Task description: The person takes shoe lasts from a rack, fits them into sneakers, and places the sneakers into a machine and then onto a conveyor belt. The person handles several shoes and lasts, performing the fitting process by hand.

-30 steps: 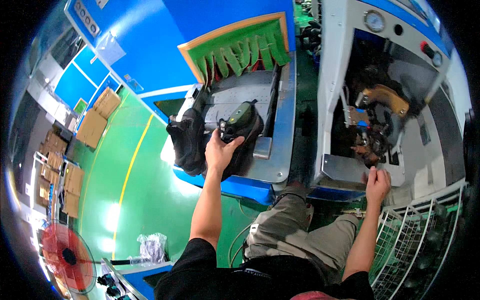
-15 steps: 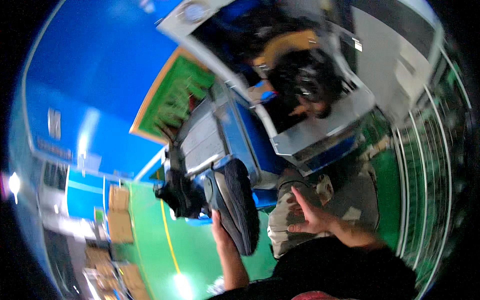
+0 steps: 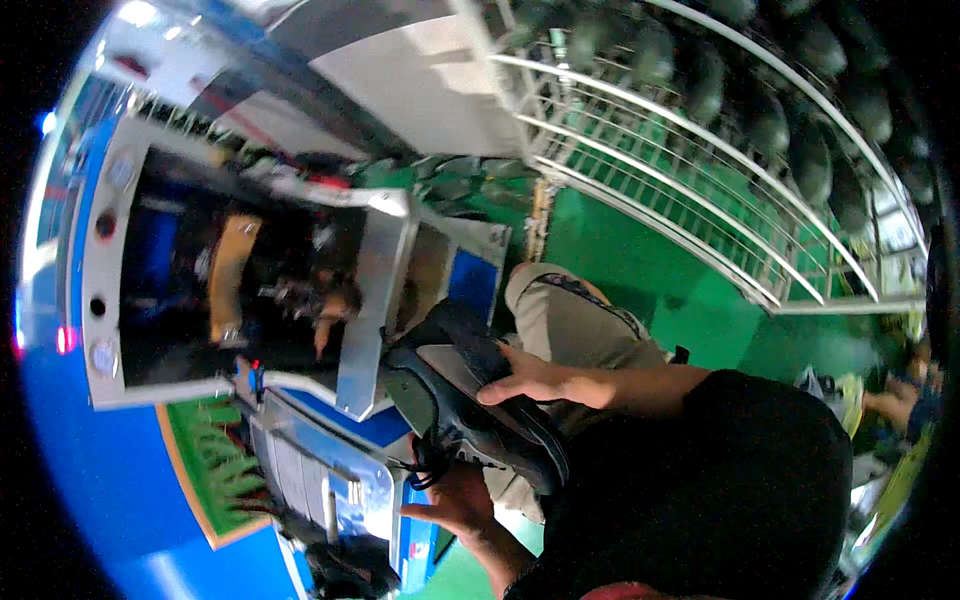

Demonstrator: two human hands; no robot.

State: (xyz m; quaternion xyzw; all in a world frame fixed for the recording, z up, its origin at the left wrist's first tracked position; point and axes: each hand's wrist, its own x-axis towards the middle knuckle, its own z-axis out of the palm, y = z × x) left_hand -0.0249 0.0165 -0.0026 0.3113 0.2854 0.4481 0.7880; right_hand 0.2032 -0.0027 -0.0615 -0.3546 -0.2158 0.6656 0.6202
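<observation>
The shoe (image 3: 475, 415) is between the two hands, lifted close to the person's trunk, over the lap and in front of the machine's metal ledge (image 3: 375, 310). The right hand (image 3: 540, 378) has it firmly: its fingers are closed around the side of the dark sole, the thumb lying apart from them over the edge. The left hand (image 3: 462, 500) is spread beside the black laces (image 3: 430, 465), thumb reaching out clear of the shoe; its other fingers are partly behind the upper, so I cannot tell whether they grip or merely support.

For a steady hold, the right hand seems best as the anchor, since the stiff sole should take pressure without denting, while the softer upper probably wants a flat palm and light fingers. Bringing the left thumb in against the side would give a second firm contact and limit twisting. The loose laces are best gathered inward, away from the fingers, as a loop could snag. The shoe lies at a slant, so any turn should come from both wrists together. Elbow room matters too: the white wire rack (image 3: 860, 303) stands ahead to the right, and another dark shoe (image 3: 345, 570) lies beyond the left hand.
</observation>
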